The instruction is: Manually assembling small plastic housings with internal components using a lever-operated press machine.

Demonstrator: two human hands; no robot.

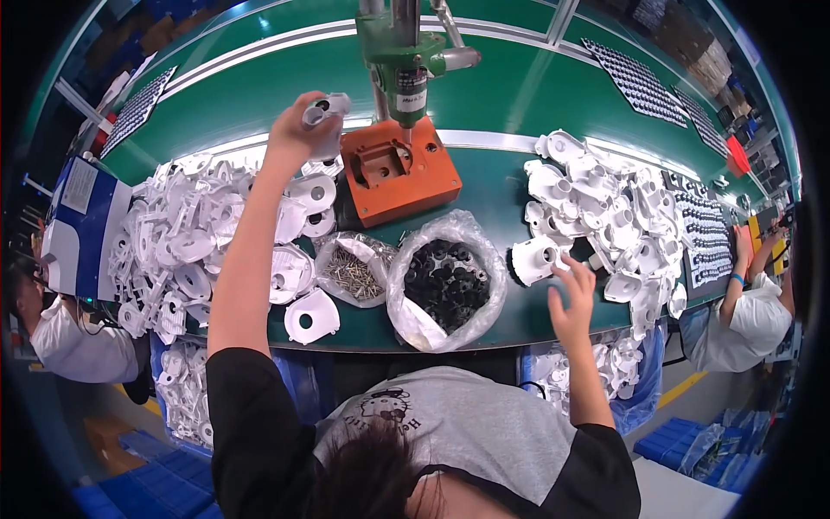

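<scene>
My left hand (pixel 296 130) is raised at the left of an orange fixture block (pixel 402 171), its fingers closed on a white plastic part (pixel 335 105). The block has a shaped recess in its top, and the pointed tip of a green press tool (pixel 411 99) comes down to it. My right hand (pixel 574 298) is open, thumb and fingers apart. Its fingertips are just beside a white plastic housing with a round tube (pixel 534 261), at the near left edge of the right-hand heap; whether they touch it I cannot tell.
White part heaps lie left (pixel 186 225) and right (pixel 605 203). Between them are a bag of screws (pixel 353 290) and a bag of black parts (pixel 484 251). Full blue-lined bins (pixel 635 394) sit below the table edge. A blue-and-white machine (pixel 82 225) stands left. People work at both sides.
</scene>
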